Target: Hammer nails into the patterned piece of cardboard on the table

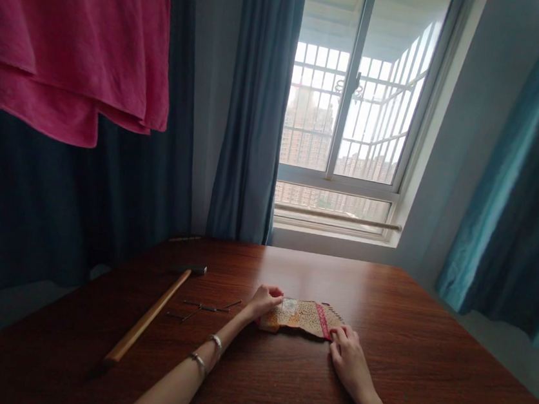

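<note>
A small flat piece of wood (300,317) with a speckled top and a red stripe lies on the dark wooden table (425,375). My left hand (265,301) rests on its left end with the fingers curled over the edge. My right hand (348,355) touches its near right corner, fingers bent and pressed on the board by the red stripe.
A hammer (152,313) with a long wooden handle lies to the left, its head pointing away. Several nails (203,308) lie between the hammer and my left arm. Curtains, a window and a hanging pink cloth (69,36) stand behind the table.
</note>
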### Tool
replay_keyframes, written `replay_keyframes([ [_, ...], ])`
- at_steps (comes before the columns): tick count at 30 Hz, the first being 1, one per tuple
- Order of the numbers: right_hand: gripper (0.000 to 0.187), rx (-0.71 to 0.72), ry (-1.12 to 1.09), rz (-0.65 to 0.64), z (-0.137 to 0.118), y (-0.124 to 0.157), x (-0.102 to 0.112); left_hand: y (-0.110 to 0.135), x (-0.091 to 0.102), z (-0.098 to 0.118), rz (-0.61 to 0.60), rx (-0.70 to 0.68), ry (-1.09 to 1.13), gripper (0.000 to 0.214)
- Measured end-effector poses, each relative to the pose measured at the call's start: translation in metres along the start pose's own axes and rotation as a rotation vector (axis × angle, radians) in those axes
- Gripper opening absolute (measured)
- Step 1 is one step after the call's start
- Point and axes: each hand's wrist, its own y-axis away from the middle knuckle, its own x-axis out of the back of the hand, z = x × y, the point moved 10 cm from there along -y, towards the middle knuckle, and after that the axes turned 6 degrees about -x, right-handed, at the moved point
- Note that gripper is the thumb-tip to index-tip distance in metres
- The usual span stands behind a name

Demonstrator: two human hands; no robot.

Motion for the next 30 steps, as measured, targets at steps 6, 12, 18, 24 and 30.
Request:
replay_keyframes([
  [6, 0.043, -0.001, 0.067, 0.01, 0.001, 0.0, -0.001, 0.002, -0.007, 0.002, 0.006, -0.031, 0.015, 0.022],
  [12, 0.041, 0.02, 0.156, 0.049, -0.014, -0.003, 0.003, -0.002, -0.021, 0.012, -0.032, -0.059, -0.033, 0.024],
  [18, 0.035, 0.052, 0.188, 0.0, -0.021, -0.019, -0.011, -0.01, -0.032, 0.012, -0.066, -0.071, -0.028, 0.026],
  [24, 0.033, -0.009, 0.183, -0.028, -0.013, -0.029, -0.013, -0.013, -0.036, 0.003, -0.065, -0.093, 0.0, 0.023],
  [30, 0.028, -0.065, 0.146, -0.062, -0.032, -0.038, 0.004, -0.012, -0.035, 0.004, -0.062, -0.066, 0.002, 0.023],
])
